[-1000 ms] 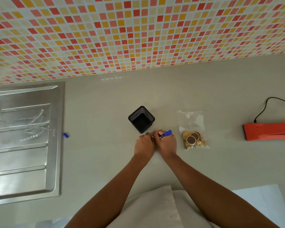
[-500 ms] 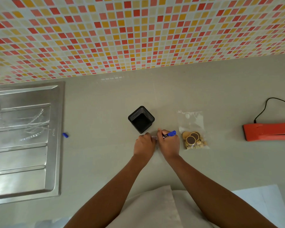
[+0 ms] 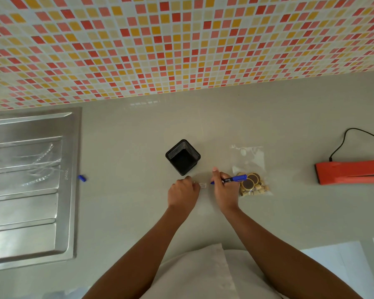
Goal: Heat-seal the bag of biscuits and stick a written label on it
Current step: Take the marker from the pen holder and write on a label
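A clear bag of biscuits (image 3: 251, 173) lies flat on the grey counter, right of centre, with round biscuits bunched at its near end. A small white label (image 3: 203, 185) lies on the counter between my hands. My left hand (image 3: 183, 192) rests on the label's left end with curled fingers. My right hand (image 3: 223, 188) grips a blue marker (image 3: 233, 179), its tip pointing left just beside the label and its back end over the bag. An orange heat sealer (image 3: 352, 172) lies at the far right with a black cord.
A black mesh pen holder (image 3: 183, 156) stands just behind my hands. The marker's blue cap (image 3: 81, 178) lies near the steel sink drainboard (image 3: 30, 186) on the left. A tiled wall runs along the back. White paper (image 3: 341, 264) lies at the near right.
My hands have drawn apart, uncovering the label between them. My right hand moved right with the marker, whose tip has left the label.
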`<state>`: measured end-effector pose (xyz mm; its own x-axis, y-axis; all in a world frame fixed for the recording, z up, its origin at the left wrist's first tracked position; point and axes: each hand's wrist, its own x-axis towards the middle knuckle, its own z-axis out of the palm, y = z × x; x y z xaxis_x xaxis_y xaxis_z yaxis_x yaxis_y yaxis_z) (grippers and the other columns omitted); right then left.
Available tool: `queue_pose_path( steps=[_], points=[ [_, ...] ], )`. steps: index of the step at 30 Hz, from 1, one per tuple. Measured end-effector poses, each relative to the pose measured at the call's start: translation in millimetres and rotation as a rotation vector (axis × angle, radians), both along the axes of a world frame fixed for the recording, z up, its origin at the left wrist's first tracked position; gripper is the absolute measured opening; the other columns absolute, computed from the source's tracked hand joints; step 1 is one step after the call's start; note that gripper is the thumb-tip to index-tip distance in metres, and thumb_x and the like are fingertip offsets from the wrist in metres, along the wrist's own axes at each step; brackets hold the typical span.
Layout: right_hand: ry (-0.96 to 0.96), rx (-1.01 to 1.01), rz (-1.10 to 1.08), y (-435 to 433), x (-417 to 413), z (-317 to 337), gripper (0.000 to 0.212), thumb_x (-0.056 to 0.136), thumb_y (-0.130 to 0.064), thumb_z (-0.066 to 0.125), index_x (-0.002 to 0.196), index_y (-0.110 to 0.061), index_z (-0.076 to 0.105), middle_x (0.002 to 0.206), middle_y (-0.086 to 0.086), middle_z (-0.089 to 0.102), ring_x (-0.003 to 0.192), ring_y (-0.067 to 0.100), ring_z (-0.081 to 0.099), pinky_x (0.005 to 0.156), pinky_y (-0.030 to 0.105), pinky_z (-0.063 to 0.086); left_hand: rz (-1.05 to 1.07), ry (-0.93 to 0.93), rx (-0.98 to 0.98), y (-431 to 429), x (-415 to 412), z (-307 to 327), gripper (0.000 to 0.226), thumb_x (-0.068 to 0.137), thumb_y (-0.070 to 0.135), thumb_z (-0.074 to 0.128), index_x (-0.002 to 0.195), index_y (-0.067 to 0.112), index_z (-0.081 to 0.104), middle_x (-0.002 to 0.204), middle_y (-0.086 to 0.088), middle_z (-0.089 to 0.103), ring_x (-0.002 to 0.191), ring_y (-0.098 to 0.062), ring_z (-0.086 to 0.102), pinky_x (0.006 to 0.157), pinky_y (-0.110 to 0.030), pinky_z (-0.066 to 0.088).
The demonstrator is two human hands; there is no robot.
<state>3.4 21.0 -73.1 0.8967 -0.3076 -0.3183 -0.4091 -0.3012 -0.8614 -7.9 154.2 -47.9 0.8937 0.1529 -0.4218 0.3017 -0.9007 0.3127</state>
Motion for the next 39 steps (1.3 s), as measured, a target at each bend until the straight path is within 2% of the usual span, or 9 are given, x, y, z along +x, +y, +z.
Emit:
queue_pose_path(
  steps=[6, 10, 18, 21, 23, 26, 31, 34, 39],
  points=[
    [0.038, -0.009, 0.044, 7, -1, 2, 0.045, 0.099, -0.035, 0.058, 0.070, -0.002, 0.068, 0.065, 0.019, 0.066, 0.061, 0.020, 0.060, 0.053, 0.013, 0.040, 0.005, -0.012, -0.018, 7, -6, -1, 0.032, 0.099, 0.038, 0.044, 0.092, 0.010, 0.059, 0.087, -0.010, 0.068, 0.076, -0.029, 0.063, 0.059, -0.031, 0.041],
    [0.031, 0.027, 0.051, 10, 2, 6, 0.045, 0.100, -0.036, 0.055, 0.068, -0.008, 0.069, 0.061, 0.001, 0.066, 0.058, 0.007, 0.061, 0.058, 0.015, 0.045, 0.029, -0.004, -0.023, 6, -5, 1, 0.032, 0.098, 0.039, 0.045, 0.095, 0.010, 0.059, 0.088, -0.009, 0.068, 0.073, -0.026, 0.062, 0.060, -0.032, 0.045],
    [0.034, 0.108, 0.043, 15, 5, 6, 0.043, 0.101, -0.037, 0.054, 0.068, -0.012, 0.068, 0.062, -0.004, 0.065, 0.063, 0.011, 0.062, 0.071, 0.037, 0.051, 0.148, 0.001, 0.001, 15, -9, 0, 0.045, 0.094, 0.054, 0.048, 0.094, 0.011, 0.059, 0.086, -0.009, 0.068, 0.078, -0.032, 0.067, 0.062, -0.035, 0.050],
    [0.001, 0.113, 0.076, 19, 8, 11, 0.031, 0.101, -0.030, 0.055, 0.079, -0.011, 0.067, 0.065, 0.002, 0.064, 0.063, 0.017, 0.061, 0.068, 0.046, 0.053, 0.239, -0.011, -0.023, 22, -8, 0, 0.047, 0.093, 0.057, 0.048, 0.088, 0.011, 0.060, 0.082, -0.010, 0.069, 0.075, -0.033, 0.066, 0.061, -0.036, 0.052],
    [-0.052, 0.142, 0.139, 21, 11, 17, 0.009, 0.098, -0.015, 0.058, 0.093, -0.013, 0.065, 0.060, 0.004, 0.056, 0.057, 0.018, 0.054, 0.061, 0.047, 0.051, 0.262, -0.017, -0.034, 25, -6, 1, 0.045, 0.094, 0.054, 0.048, 0.087, 0.011, 0.061, 0.082, -0.011, 0.069, 0.075, -0.034, 0.066, 0.062, -0.037, 0.053],
    [-0.151, 0.126, 0.288, 22, 16, 28, 0.032, 0.090, 0.001, 0.054, 0.113, -0.021, 0.059, 0.052, -0.001, 0.043, 0.049, 0.015, 0.041, 0.053, 0.041, 0.044, 0.272, -0.013, -0.061, 29, -3, 2, 0.037, 0.094, 0.047, 0.051, 0.087, 0.012, 0.062, 0.083, -0.011, 0.069, 0.078, -0.035, 0.066, 0.066, -0.038, 0.055],
    [-0.269, -0.083, 0.523, 20, 33, 39, 0.055, 0.088, -0.001, 0.057, 0.134, -0.031, 0.052, 0.057, 0.006, 0.046, 0.050, 0.020, 0.044, 0.055, 0.030, 0.045, 0.252, -0.029, -0.086, 30, -2, 0, 0.031, 0.095, 0.042, 0.053, 0.092, 0.015, 0.066, 0.085, -0.010, 0.070, 0.079, -0.034, 0.067, 0.065, -0.036, 0.054],
    [-0.272, -0.148, 0.627, 20, 44, 44, 0.045, 0.091, -0.009, 0.060, 0.128, -0.034, 0.060, 0.055, -0.006, 0.044, 0.049, 0.013, 0.043, 0.055, 0.028, 0.044, 0.260, -0.031, -0.097, 30, -3, -1, 0.029, 0.095, 0.039, 0.054, 0.091, 0.014, 0.067, 0.086, -0.011, 0.071, 0.081, -0.035, 0.067, 0.068, -0.037, 0.055],
    [-0.161, -0.173, 0.713, 22, 52, 45, 0.015, 0.088, -0.019, 0.064, 0.097, -0.030, 0.068, 0.058, -0.019, 0.054, 0.051, 0.007, 0.047, 0.056, 0.025, 0.039, 0.260, -0.037, -0.091, 30, -3, -1, 0.029, 0.095, 0.037, 0.052, 0.090, 0.012, 0.067, 0.088, -0.013, 0.070, 0.083, -0.036, 0.066, 0.068, -0.035, 0.051]
  ],
)
